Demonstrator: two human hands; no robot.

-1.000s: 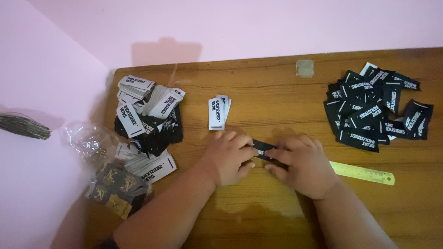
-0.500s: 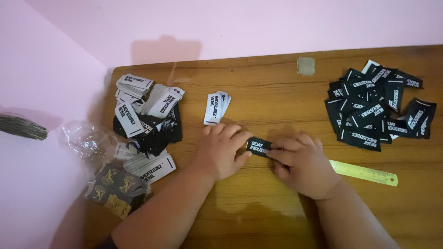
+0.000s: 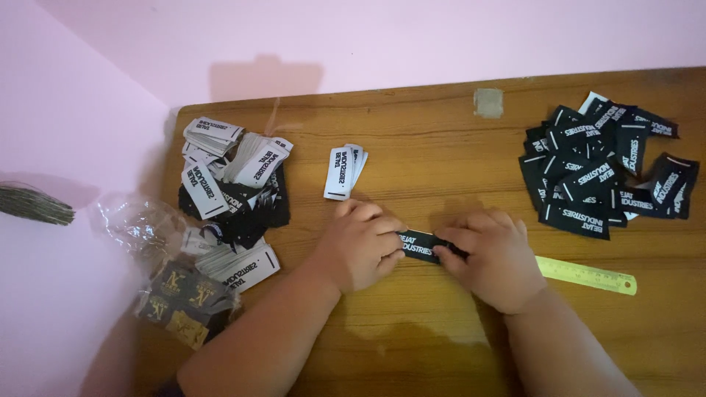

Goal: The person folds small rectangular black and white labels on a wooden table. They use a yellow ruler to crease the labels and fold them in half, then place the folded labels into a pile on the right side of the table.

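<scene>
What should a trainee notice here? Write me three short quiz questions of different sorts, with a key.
1. True or false: the yellow-green ruler lies left of the left hand.
2. What do the left hand and right hand pinch between them? A: a white label. B: a black label. C: a plastic bag.
3. Fill in: the loose heap of black labels lies on the table's ____ side.

Key: 1 false; 2 B; 3 right.

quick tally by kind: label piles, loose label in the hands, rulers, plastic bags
label piles: 3, a black and white heap, a small white stack, a black heap
black label between left hand and right hand: 1
ruler: 1
plastic bag: 1
total: 6
</scene>
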